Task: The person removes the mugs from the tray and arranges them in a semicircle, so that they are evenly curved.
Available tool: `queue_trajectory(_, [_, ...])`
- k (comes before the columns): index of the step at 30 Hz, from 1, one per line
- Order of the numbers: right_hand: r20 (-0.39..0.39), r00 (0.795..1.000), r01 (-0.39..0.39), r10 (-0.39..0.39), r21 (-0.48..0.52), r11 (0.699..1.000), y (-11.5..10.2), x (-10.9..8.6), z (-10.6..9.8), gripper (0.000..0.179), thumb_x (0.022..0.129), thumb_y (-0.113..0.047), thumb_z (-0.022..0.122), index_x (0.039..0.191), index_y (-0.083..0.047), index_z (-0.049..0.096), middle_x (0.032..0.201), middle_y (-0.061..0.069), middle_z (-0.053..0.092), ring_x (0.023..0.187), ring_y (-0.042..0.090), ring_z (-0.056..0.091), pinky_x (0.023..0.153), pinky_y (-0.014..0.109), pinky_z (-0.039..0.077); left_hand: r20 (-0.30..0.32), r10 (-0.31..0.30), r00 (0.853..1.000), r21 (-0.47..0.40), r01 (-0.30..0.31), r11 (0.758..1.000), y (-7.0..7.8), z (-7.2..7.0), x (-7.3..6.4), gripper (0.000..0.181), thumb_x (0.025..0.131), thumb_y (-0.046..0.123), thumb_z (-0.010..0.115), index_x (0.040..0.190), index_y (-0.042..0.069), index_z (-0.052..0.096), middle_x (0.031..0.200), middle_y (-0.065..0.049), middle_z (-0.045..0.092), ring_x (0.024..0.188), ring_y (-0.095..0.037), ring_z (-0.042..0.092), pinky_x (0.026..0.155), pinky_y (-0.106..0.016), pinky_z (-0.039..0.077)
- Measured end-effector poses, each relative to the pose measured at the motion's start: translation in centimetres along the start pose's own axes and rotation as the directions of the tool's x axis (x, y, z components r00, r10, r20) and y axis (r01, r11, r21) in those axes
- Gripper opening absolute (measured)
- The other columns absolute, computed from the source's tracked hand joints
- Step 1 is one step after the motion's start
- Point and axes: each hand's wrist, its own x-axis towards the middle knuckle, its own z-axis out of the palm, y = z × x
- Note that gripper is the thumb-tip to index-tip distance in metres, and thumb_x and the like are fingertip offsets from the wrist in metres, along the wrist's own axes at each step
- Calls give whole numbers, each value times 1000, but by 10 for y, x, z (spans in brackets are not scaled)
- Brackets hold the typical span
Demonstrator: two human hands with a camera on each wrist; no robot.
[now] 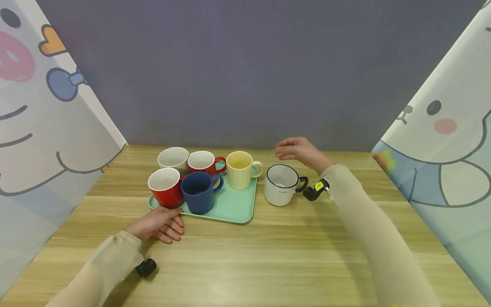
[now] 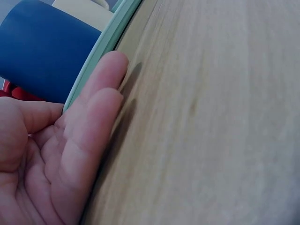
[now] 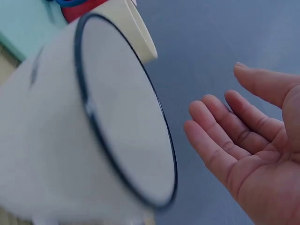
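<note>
My left hand [image 1: 163,224] is at the front left of a mint-green tray [image 1: 234,209]. Its thumb touches the tray's rim, and its fingers extend loosely outside the edge, low over the table. Closest to that thumb are a red mug [image 1: 168,196] and a dark blue mug [image 1: 198,196], both upright on the tray. My right hand [image 1: 301,152] hovers holding nothing, fingers relaxed, just behind and above a white mug [image 1: 279,192] with a black rim and handle. This mug stands upright on the table, right of the tray; the right wrist view shows a gap between its rim and the fingers.
Also on the tray are a yellow mug [image 1: 239,175], another red mug [image 1: 203,163] and a white mug [image 1: 173,158] at the back left. The wooden table [image 1: 268,260] meets a grey back panel [image 1: 245,76]. Cartoon-printed panels [image 1: 441,140] stand at both sides.
</note>
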Motion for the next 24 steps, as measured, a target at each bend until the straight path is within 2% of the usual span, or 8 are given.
queue_trajectory(5, [42,999,-24,26,-44,999,-5,19,19,41,100,-4,56,134,16,46,131,30,54,116,36,59,105,50,44,-3,0,1000,-3,0,1000,-2,-3,3,45,107,34,40,92,0,65,79,-7,72,65,-18,72,60,-33,60])
queue_trajectory(11, [75,995,-57,71,-165,985,-8,31,31,40,98,-5,59,133,14,51,131,31,55,120,42,56,105,50,44,12,5,1000,-9,-5,1000,-3,-4,6,45,107,34,41,92,0,66,80,-7,72,66,-18,72,61,-34,60])
queue_trajectory(15, [89,991,-67,97,-295,953,-10,38,35,42,97,-6,60,133,14,51,132,28,56,119,41,57,102,46,47,13,3,1000,-14,-3,1000,-3,-2,7,45,107,34,41,92,0,65,80,-7,72,66,-18,72,60,-34,60])
queue_trajectory(19, [112,986,-72,121,-368,927,-12,45,39,40,96,-6,61,130,14,55,131,27,57,115,39,59,101,45,48,10,-2,1000,-12,2,1000,-4,-2,7,45,107,35,41,92,0,65,80,-8,72,66,-18,72,61,-34,60])
queue_trajectory(24, [150,975,-75,163,-467,881,-10,53,44,34,94,-8,66,122,10,63,121,20,64,106,30,62,96,41,52,7,-3,1000,-7,3,1000,-4,-4,7,45,107,34,41,91,-1,66,80,-8,72,66,-19,72,62,-35,60])
